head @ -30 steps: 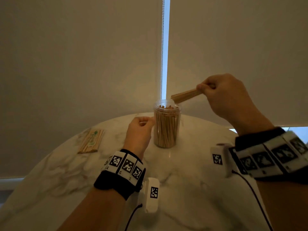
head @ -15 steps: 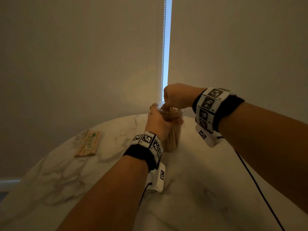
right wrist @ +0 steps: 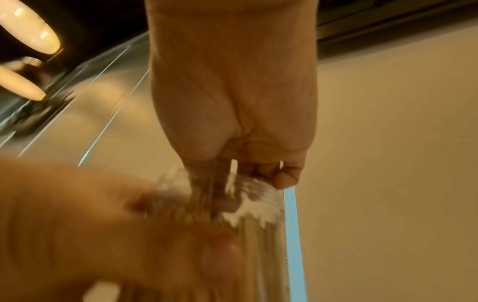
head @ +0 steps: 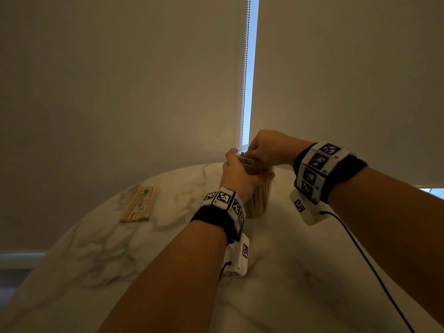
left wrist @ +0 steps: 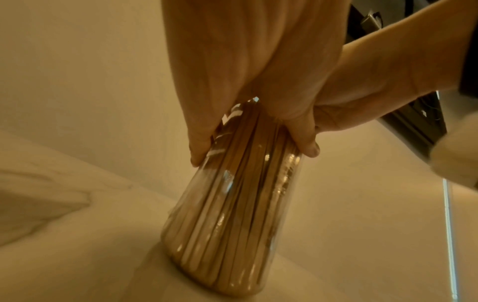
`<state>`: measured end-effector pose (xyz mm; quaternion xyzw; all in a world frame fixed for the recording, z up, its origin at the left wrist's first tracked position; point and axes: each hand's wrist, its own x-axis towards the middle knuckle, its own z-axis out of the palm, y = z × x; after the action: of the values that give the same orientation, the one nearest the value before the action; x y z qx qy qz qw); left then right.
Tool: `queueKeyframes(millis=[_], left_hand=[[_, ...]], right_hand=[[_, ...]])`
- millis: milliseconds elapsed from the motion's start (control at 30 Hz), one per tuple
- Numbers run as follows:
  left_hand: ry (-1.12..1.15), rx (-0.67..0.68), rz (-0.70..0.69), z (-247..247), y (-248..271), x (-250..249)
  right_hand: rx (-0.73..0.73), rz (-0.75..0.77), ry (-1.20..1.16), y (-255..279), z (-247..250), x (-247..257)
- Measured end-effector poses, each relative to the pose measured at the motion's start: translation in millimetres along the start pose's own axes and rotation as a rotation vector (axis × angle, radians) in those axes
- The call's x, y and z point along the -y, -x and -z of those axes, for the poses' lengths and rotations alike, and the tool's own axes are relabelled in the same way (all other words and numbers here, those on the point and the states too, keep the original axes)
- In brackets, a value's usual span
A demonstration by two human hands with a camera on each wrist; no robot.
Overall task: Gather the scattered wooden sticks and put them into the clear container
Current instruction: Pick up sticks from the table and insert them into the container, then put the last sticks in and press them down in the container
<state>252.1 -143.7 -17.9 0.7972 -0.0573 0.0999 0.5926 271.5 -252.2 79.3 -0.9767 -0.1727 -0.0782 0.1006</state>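
A clear container (head: 260, 200) packed with upright wooden sticks (left wrist: 227, 214) stands on the round marble table (head: 288, 272). My left hand (head: 236, 174) grips the container's upper part, fingers and thumb wrapped round its wall (left wrist: 248, 81). My right hand (head: 266, 147) is over the open mouth, its curled fingertips dipping inside and pinching the tops of some sticks (right wrist: 214, 177). The right wrist view is blurred, and the stick ends under the fingers are mostly hidden. In the left wrist view the container rests flat on the table.
A flat wrapped packet of wooden sticks (head: 139, 204) lies at the table's far left edge. Closed roller blinds hang right behind the table, with a bead chain (head: 245, 68) in the gap. A black cable (head: 374, 267) runs from my right wrist across the table.
My right hand came down from above right with its bundle of sticks to the container's mouth. My left hand went from beside the container to gripping it.
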Motion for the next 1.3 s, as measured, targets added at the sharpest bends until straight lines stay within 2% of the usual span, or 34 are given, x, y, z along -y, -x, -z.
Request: queueKeyframes(millis=[67, 133, 233, 333, 467, 533, 600, 667, 767, 833, 933, 1033, 1100, 1200, 1300], left_hand=[[0.006, 0.001, -0.006, 0.5, 0.4, 1.2], [0.011, -0.007, -0.008, 0.1, 0.3, 2.3], [0.012, -0.015, 0.001, -0.7, -1.2, 1.8], [0.0, 0.026, 0.028, 6.6, 1.7, -1.7], [-0.211, 0.105, 0.079, 40.5, 9.1, 1.9], [-0.276, 0.054, 0.144, 75.5, 9.0, 10.7], [-0.313, -0.05, 0.219, 117.2, 2.0, 24.9], [-0.439, -0.107, 0.347, 156.8, -6.8, 42.3], [-0.733, -0.063, 0.574, 194.0, -10.3, 62.3], [-0.844, 0.02, 0.64, 199.0, -5.6, 72.0], [-1.126, 0.095, 0.568, 195.5, 6.2, 77.9], [-1.165, 0.076, 0.477, 185.2, 21.8, 67.7], [-1.126, 0.039, 0.412, 176.3, 37.5, 53.6], [-0.987, 0.028, 0.329, 163.7, 64.9, 29.8], [-0.645, 0.039, 0.293, 152.3, 93.8, 8.4]], right_hand=[[-0.071, -0.027, -0.09, 0.3, 5.6, -2.8], [-0.117, -0.031, -0.08, 1.0, 3.8, -5.3], [-0.04, -0.005, 0.008, 3.6, 3.9, -3.1], [0.034, -0.027, -0.034, 5.1, 19.5, -2.9], [-0.05, -0.007, 0.05, 6.8, 16.2, -7.8], [-0.051, 0.027, 0.056, 7.8, 11.9, -5.7], [-0.096, 0.0, -0.063, 8.7, 16.5, -3.7], [-0.11, -0.005, -0.099, 10.8, 18.5, -2.6], [0.023, 0.026, 0.034, 16.4, 12.2, 2.4], [0.03, 0.026, 0.012, 19.8, 12.6, 4.0], [-0.056, 0.006, -0.086, 28.9, 18.6, 8.2], [-0.271, 0.036, -0.114, 48.1, 20.7, 13.8], [-0.345, 0.078, -0.154, 69.2, 21.1, 23.1], [-0.288, 0.129, -0.218, 102.8, 10.7, 38.1], [-0.124, 0.149, -0.284, 127.8, -11.3, 44.7]])
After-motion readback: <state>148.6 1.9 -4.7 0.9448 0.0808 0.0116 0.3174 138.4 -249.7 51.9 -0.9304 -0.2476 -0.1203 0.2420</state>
